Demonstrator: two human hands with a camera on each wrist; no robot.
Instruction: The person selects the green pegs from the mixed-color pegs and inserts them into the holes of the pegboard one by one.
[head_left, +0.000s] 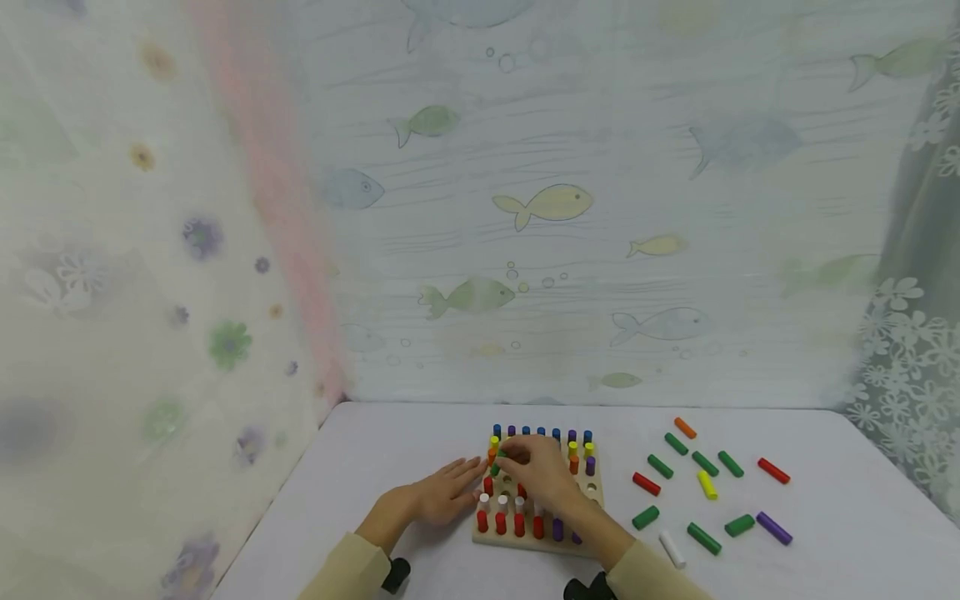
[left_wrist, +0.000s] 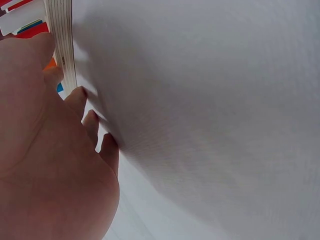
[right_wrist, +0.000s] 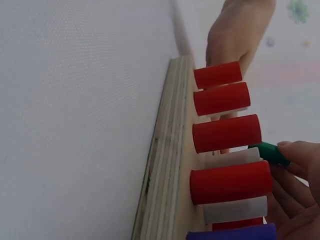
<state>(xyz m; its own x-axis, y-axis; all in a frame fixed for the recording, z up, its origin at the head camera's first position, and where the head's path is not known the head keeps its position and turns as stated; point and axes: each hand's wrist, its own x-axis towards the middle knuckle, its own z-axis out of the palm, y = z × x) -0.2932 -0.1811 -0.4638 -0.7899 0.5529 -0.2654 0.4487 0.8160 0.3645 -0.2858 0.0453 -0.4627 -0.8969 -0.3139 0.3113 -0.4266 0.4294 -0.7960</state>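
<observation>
Head view: I see my right hand (head_left: 542,477) over the pegboard (head_left: 525,536) on the tabletop (head_left: 825,517), fingers pinching a short green peg (right_wrist: 270,152); left hand (head_left: 442,493) rests flat, fingers straight, against the board's edge.

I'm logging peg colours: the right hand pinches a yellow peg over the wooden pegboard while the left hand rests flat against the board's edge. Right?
Not quite: the peg pinched by the right hand is green, as the right wrist view shows. The rest holds: the left hand rests flat against the pegboard.
</observation>
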